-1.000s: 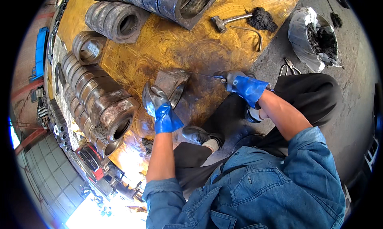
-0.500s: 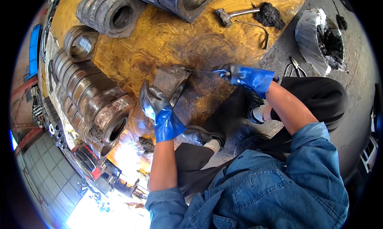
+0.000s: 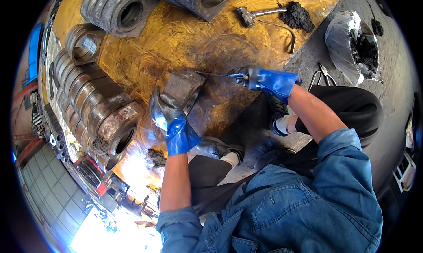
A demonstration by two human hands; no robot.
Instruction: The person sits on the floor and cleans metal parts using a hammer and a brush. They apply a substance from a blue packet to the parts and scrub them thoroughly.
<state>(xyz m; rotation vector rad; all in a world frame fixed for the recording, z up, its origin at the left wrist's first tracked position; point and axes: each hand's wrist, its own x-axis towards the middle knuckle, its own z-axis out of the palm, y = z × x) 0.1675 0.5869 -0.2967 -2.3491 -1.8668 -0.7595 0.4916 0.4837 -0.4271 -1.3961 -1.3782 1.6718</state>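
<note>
A dark, worn metal block sits on the yellow, grime-stained work surface in front of me. Its near left edge is gripped by my left hand, in a blue glove with blackened fingers. My right hand, gloved alike, is closed around a thin metal rod. The rod points left, and its tip lies at the block's far right edge. The inside of the block is out of sight, and the left fingertips are partly hidden.
Ring-shaped metal parts line the left, and more stand at the back. A hammer, a bent rod and black material lie far right. A white sack and pliers are on the floor. Bright glare fills the lower left.
The view has shifted slightly. Both hands keep their grips on the block and rod; the rod's tip now sits slightly farther over the block's edge.
</note>
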